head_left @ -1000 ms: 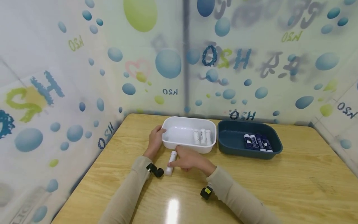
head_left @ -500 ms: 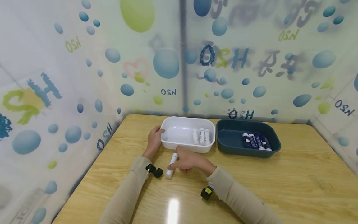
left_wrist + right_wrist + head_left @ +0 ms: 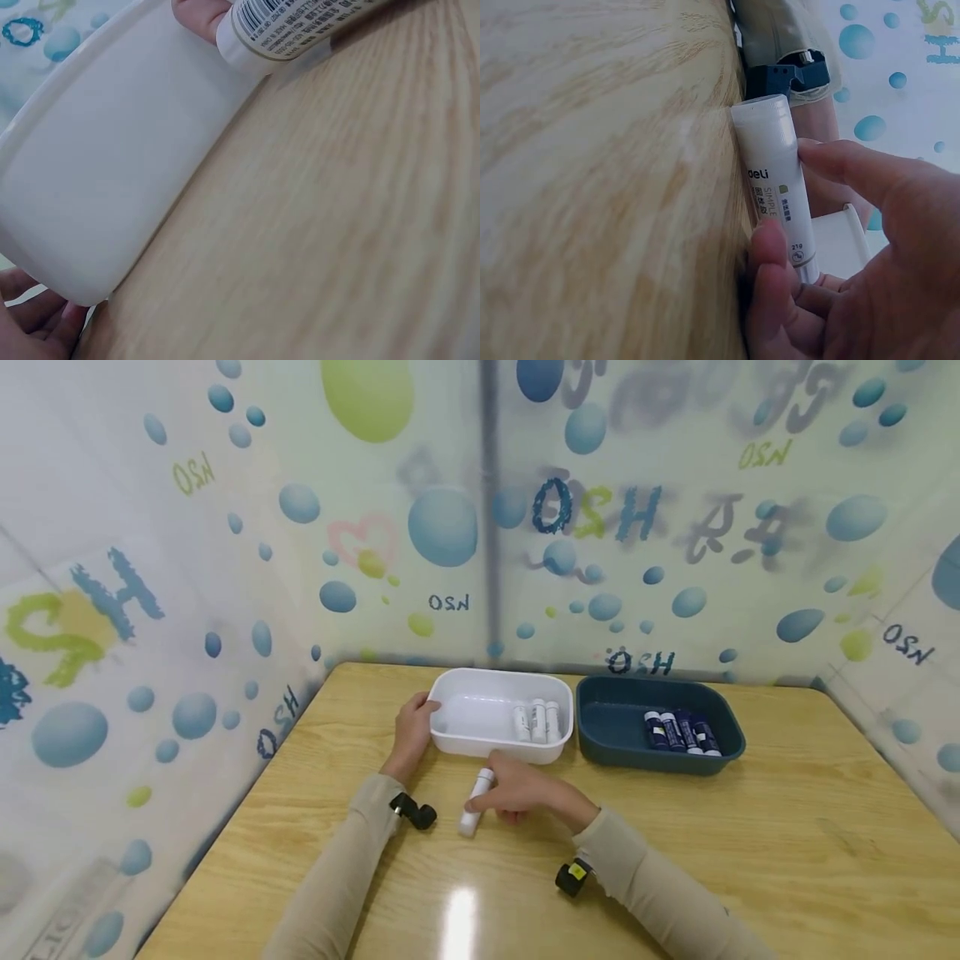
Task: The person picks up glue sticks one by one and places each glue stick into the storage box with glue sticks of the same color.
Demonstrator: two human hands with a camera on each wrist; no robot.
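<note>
My left hand (image 3: 411, 733) grips the left end of a white plastic tray (image 3: 468, 747), thumb at the rim. Close in front of that tray, my right hand (image 3: 521, 787) pinches a white glue stick (image 3: 472, 820) between thumb and fingers. The right wrist view shows the stick's printed label (image 3: 769, 195) and ribbed white end, low over the wood. Inside the white tray, three white glue sticks (image 3: 537, 722) stand side by side at the right end. In the left wrist view, the held stick's barcode end overlaps the tray's outer wall (image 3: 112, 157).
Right beside the white tray stands a dark blue tray (image 3: 611, 747) with several dark blue glue sticks (image 3: 678, 732) at its right end. Both are on a wooden table (image 3: 787, 860), near a printed wall covering (image 3: 360, 635) behind.
My right hand has moved slightly to the right along the white tray's front, carrying the glue stick. The left hand keeps its grip on the tray.
</note>
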